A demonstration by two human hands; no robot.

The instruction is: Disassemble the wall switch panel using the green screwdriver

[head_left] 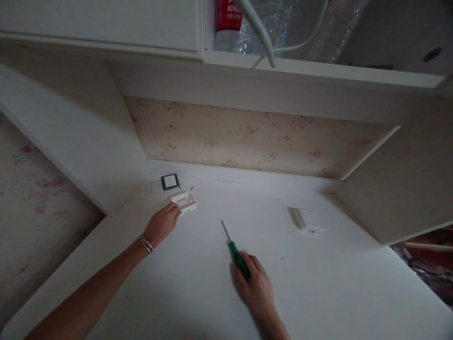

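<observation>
**White box (187,207) at left hand (163,224), screwdriver (234,253) in right hand (255,282)**

The left hand, nearly closed, pinches the white box's near edge; the box lies at that hand's one o'clock. The right hand curls round the screwdriver's green handle, shaft aimed at eleven o'clock, tip well apart from the box.

Left wrist (149,233): you wear a slim, shiny, silver-coloured, metal-looking bracelet (145,243), its rounded band apparently doubled; finer markings are too small to tell.
Left forearm (102,283): yours is bare, long and tapering toward the bracelet.
Left hand (163,224): your bare hand.
Right hand (257,285): yours, likewise bare.
Right wrist (272,320): your uncovered skin.
</observation>
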